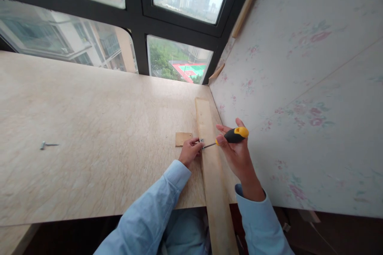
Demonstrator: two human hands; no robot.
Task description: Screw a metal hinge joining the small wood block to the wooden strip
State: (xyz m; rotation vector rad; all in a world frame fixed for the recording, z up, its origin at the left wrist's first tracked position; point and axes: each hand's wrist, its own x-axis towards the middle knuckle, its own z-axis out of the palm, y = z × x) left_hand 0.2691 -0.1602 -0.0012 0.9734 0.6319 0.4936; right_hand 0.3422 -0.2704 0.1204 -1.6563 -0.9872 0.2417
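The key relation is between a slim steel-shafted screwdriver with a black-and-yellow handle (235,135) and a small silvery metal fitting (201,140) at the left edge of a long, pale, flat wooden plank (214,183). The shaft runs leftward from the handle across the plank, roughly crosswise to its long axis, and its tip ends just beside the fitting, close to the left thumb. Whether tip and fitting touch is too small to tell. The plank lies lengthwise from the person's lap towards the window, overhanging the near edge of a cream marble-patterned ledge (89,115).

The bare left hand (190,152) is the nearer one to the fitting. It comes in from the plank's left side, thumb and fingertips drawn together on the fitting; part of that pinch is hidden. The bare right hand (236,153) is on the plank's right, towards the flower-patterned wall (299,87). It is raised with the wrist below the fingers, the thumb closed on the front of the screwdriver handle, and some fingers spread out beyond it. Both forearms, in light blue sleeves, slant inward.

A small tan rectangular wooden piece (182,138) lies just beyond the left hand.
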